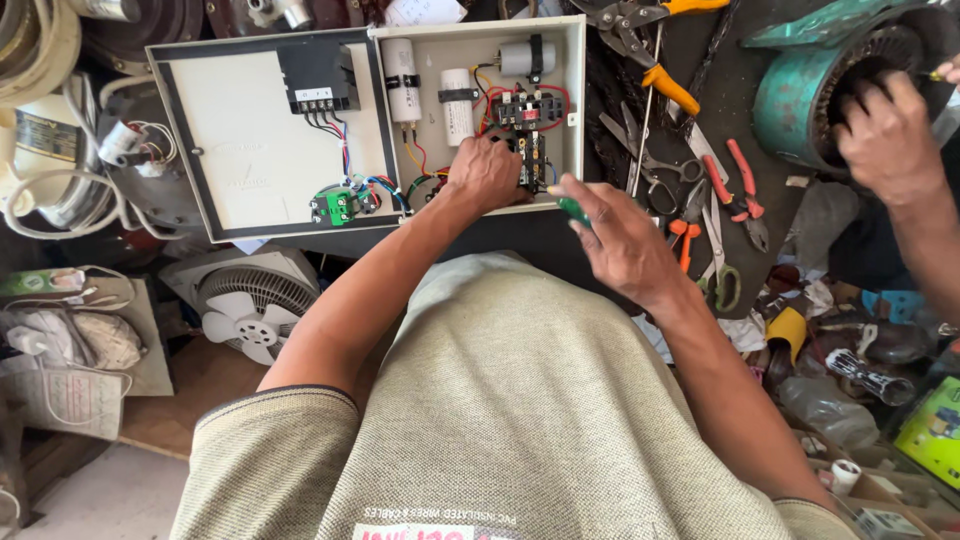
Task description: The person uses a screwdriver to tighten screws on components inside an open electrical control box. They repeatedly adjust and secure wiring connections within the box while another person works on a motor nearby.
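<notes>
My left hand [487, 172] presses curled on the black terminal block [527, 150] in the grey metal box's [575, 90] lower right corner; my right hand [622, 240] grips the green-handled screwdriver [573, 210], best kept square.

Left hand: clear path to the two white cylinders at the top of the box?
Probably yes. The left hand rests inside the open box, just below the white cylinders; only loose wires lie between. The right hand, holding a green-handled tool, stays outside.

The screwdriver [573, 209] shaft hides behind the right hand [622, 243]; motor [800, 90] cut off.
</notes>
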